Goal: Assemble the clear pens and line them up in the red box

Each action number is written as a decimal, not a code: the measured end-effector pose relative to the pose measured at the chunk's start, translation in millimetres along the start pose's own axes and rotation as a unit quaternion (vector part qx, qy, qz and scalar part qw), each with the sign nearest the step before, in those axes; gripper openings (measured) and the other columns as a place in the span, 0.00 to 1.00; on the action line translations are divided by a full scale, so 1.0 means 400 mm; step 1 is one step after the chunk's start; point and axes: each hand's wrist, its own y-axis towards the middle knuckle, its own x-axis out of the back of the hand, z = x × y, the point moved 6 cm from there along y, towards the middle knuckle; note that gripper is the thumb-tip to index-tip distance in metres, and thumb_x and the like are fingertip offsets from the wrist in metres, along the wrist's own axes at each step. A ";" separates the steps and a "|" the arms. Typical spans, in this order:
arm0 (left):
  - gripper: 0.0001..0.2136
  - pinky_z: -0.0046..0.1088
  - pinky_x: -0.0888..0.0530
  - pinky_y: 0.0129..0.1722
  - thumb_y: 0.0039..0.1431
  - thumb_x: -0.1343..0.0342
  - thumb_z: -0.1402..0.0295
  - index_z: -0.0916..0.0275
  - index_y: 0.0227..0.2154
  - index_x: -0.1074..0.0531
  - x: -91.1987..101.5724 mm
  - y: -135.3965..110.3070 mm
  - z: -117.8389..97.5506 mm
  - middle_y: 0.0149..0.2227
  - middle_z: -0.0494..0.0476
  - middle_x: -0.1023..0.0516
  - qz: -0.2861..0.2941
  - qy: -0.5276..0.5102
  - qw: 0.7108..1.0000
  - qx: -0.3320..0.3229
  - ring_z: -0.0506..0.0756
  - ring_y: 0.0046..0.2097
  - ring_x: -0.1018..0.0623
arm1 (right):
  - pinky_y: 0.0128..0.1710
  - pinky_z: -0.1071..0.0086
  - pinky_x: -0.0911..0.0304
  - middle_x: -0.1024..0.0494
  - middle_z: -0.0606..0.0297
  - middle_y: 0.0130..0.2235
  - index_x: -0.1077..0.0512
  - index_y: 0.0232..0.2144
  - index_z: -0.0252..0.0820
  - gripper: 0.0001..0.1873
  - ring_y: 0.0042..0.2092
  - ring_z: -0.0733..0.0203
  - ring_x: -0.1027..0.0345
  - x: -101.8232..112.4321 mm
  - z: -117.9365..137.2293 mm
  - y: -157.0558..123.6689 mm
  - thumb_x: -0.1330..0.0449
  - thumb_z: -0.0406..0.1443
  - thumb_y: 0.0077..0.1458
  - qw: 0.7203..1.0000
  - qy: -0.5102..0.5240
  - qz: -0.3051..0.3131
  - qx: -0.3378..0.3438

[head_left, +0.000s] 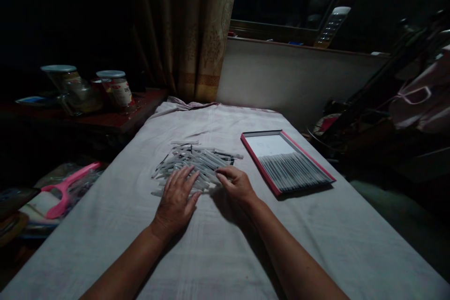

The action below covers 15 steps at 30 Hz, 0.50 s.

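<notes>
A loose pile of slim, clear-barrelled pens point(207, 159) lies on the cloth-covered surface, pointing in mixed directions. My left hand point(177, 194) rests palm down on the near left part of the pile, fingers spread. At the pile's right edge, my right hand point(235, 183) has its thumb and fingertips pinched together on what appears to be a pen, mostly hidden by the fingers. To the right sits a shallow box point(269, 176) with a red rim. Inside it, a row of similar pens point(293, 171) lies side by side over the nearer part, with the white bottom showing beyond them.
A pale checked cloth point(211, 253) covers the surface. On the left, a dark red table point(130, 119) holds lidded jars point(121, 91) and a glass mug. A pink plastic object point(63, 192) lies low at left. Behind are a curtain point(197, 33) and a sill with a bottle point(332, 28).
</notes>
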 end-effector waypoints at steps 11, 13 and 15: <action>0.13 0.43 0.32 0.51 0.67 0.52 0.64 0.60 0.47 0.26 0.023 -0.013 -0.011 0.42 0.59 0.19 0.062 0.034 0.997 -0.040 0.60 0.45 0.24 | 0.41 0.68 0.36 0.18 0.59 0.36 0.21 0.46 0.44 0.14 0.38 0.58 0.26 -0.113 0.104 -0.053 0.40 0.36 0.59 0.976 -0.109 0.169 0.085; 0.13 0.40 0.30 0.45 0.68 0.54 0.63 0.60 0.43 0.25 0.027 -0.016 0.000 0.37 0.58 0.19 0.079 0.031 0.996 -0.039 0.59 0.40 0.23 | 0.40 0.70 0.37 0.18 0.60 0.36 0.21 0.44 0.45 0.13 0.38 0.59 0.26 -0.111 0.104 -0.047 0.43 0.37 0.61 0.980 -0.089 0.163 0.072; 0.15 0.39 0.30 0.41 0.69 0.56 0.61 0.60 0.40 0.24 0.037 -0.021 0.024 0.35 0.58 0.19 0.070 0.036 0.997 -0.018 0.59 0.37 0.22 | 0.39 0.72 0.38 0.18 0.61 0.36 0.20 0.39 0.43 0.13 0.38 0.61 0.27 -0.102 0.092 -0.031 0.46 0.36 0.64 0.987 -0.067 0.142 0.037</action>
